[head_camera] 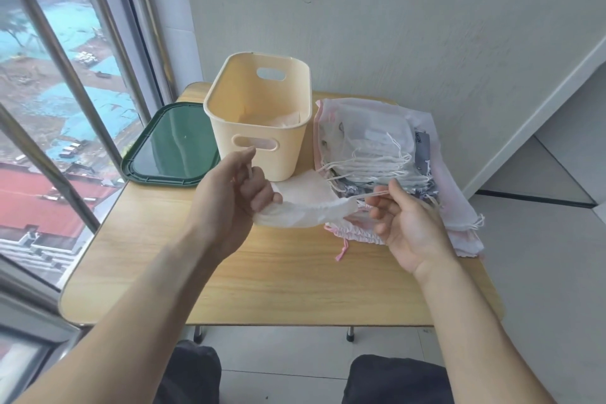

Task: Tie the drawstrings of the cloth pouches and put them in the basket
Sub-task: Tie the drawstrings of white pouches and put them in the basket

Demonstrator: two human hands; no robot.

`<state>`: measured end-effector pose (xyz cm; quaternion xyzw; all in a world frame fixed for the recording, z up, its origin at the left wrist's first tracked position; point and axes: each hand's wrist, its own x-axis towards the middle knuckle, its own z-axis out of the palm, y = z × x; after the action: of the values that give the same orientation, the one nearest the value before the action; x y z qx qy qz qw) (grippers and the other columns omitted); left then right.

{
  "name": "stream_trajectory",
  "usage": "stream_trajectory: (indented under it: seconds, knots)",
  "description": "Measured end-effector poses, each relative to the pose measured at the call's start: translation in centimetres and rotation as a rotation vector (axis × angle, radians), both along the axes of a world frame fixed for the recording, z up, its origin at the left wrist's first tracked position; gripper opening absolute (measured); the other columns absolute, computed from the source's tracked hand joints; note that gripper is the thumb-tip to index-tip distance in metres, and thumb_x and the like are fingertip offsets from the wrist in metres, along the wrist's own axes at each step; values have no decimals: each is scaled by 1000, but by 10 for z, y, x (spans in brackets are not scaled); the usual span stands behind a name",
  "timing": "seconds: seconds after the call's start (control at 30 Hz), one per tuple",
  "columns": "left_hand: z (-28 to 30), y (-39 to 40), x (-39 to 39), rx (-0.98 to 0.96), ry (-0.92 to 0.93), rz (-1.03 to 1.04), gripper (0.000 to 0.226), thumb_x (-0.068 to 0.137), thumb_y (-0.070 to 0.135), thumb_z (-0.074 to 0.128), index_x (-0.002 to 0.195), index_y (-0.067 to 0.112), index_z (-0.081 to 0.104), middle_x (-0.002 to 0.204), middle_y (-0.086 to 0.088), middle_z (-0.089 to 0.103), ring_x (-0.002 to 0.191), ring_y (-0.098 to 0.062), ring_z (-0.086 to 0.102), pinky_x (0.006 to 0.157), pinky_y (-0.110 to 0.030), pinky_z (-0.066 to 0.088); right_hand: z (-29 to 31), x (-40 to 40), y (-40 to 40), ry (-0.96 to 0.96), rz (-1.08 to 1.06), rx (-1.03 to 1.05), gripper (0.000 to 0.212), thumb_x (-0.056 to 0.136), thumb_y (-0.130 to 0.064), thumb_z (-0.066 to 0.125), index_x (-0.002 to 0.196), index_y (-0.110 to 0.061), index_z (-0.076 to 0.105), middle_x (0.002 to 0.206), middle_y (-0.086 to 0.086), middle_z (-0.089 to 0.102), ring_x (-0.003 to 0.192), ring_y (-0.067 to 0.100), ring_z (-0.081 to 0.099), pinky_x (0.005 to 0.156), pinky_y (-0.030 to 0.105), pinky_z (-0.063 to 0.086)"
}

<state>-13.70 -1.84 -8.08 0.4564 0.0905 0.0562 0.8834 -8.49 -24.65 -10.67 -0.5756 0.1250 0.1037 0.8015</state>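
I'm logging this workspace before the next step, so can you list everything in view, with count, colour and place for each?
Basket: one, cream plastic, at the table's far middle; something pale lies inside.
Held pouch: one, white, above the table in front of the basket, between both hands.
Drawstring: one, pale, running from the held pouch to the right hand.
Pouch pile: count unclear, white, pink and grey-patterned, on the table right of the basket.
Pink pouch: one, gathered, on the table under the right hand.
Tray: one, dark green, left of the basket, overhanging the table edge.
Table: one, light wood.
Left hand: grips the held pouch.
Right hand: pinches the drawstring.
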Motion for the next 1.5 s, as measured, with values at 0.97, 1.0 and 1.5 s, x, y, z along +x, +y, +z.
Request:
stream_trajectory:
  seconds: [0.97,1.0,1.5]
  knots:
    - [-19,19,4,925,148,-423,43,106,23,42,64,14,39,53,7,34,50,-15,27,50,-27,28,4,-14,-11,-236,782,-563,42,95,-37,53,97,1,72,50,-7,32,41,6,26,44,18,27]
    - [-20,16,3,935,96,-402,39,106,23,41,69,13,43,57,6,39,54,-16,33,54,-30,33,3,-16,-9,-309,797,-651,40,98,-35,52,100,-1,74,51,-10,45,42,2,35,47,15,32]
    - [-24,6,1,1161,-28,-387,23,103,28,50,85,20,62,57,0,39,51,-18,29,46,-28,26,-2,-26,-7,-489,819,-964,47,101,-46,55,65,-17,63,67,6,67,62,18,61,68,37,49]
